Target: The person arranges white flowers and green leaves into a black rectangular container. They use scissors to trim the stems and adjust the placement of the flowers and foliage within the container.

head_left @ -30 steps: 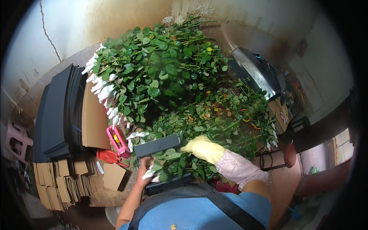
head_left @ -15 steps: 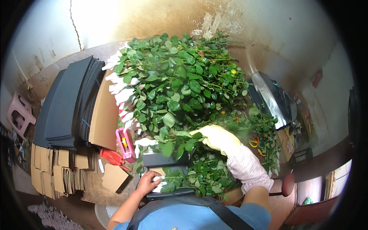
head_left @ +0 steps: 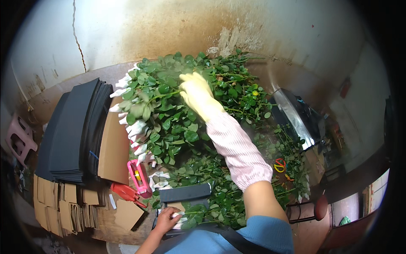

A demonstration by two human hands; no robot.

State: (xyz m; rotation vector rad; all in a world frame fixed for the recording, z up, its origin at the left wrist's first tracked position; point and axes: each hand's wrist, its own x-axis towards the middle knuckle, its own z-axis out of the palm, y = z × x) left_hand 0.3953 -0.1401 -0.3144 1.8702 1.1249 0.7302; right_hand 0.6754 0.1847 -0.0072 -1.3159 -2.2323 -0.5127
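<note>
My right hand, in a yellow rubber glove with a striped pink sleeve, is over a big pile of leafy rose stems, closed on a stem whose pale, blurred leaves stretch leftward. White-wrapped flower heads line the pile's left edge. At the lower middle, my bare left hand rests with curled fingers on white-wrapped heads of a smaller bunch, lying in a dark grey cardboard holder. More loose stems lie between the two hands.
Black cardboard sheets and brown pieces stack at left, beside a pink tape dispenser and red tool. A pink stool stands far left. Right are a silvery-black bundle, coloured bands and a red stool.
My gloved right hand has moved up and away from me onto the big pile, with stems swinging along. My left hand stays at the near bunch, slightly lower in view.
</note>
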